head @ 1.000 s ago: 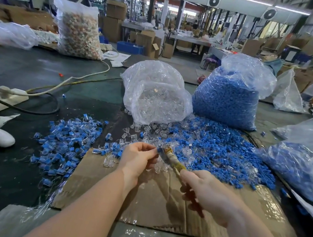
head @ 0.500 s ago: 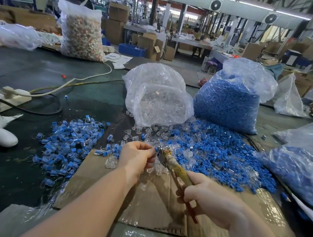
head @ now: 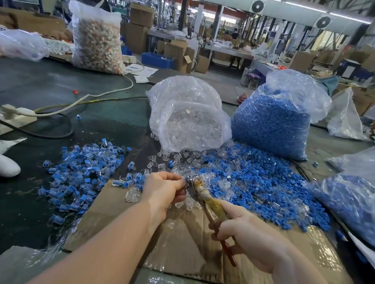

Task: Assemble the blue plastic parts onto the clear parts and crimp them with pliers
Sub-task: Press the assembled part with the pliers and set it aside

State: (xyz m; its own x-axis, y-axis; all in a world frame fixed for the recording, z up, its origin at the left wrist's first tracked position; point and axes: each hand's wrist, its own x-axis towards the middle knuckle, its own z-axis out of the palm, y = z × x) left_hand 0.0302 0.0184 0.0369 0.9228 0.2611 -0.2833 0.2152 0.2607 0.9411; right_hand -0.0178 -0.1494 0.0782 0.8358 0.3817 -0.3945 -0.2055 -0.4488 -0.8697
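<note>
My left hand [head: 163, 192] pinches a small blue-and-clear part [head: 186, 180] at its fingertips, mostly hidden by the fingers. The jaws of the pliers [head: 201, 192] meet that part. My right hand [head: 250, 236] grips the pliers' yellow-wrapped and red handles. A spread of loose blue parts [head: 260, 182] mixed with clear parts [head: 174, 161] lies just beyond the hands. To the left lies a pile of assembled blue-and-clear pieces [head: 82, 171].
A bag of clear parts [head: 190, 116] and a bag of blue parts [head: 273, 119] stand behind the loose heap. Another bag of blue parts [head: 361, 207] lies at right. Cardboard [head: 183, 239] covers the table under my hands. A power strip with cables [head: 18, 112] lies at left.
The pliers' handles have swung lower and my right hand has slid back along them. My left hand stays at the jaws with the part.
</note>
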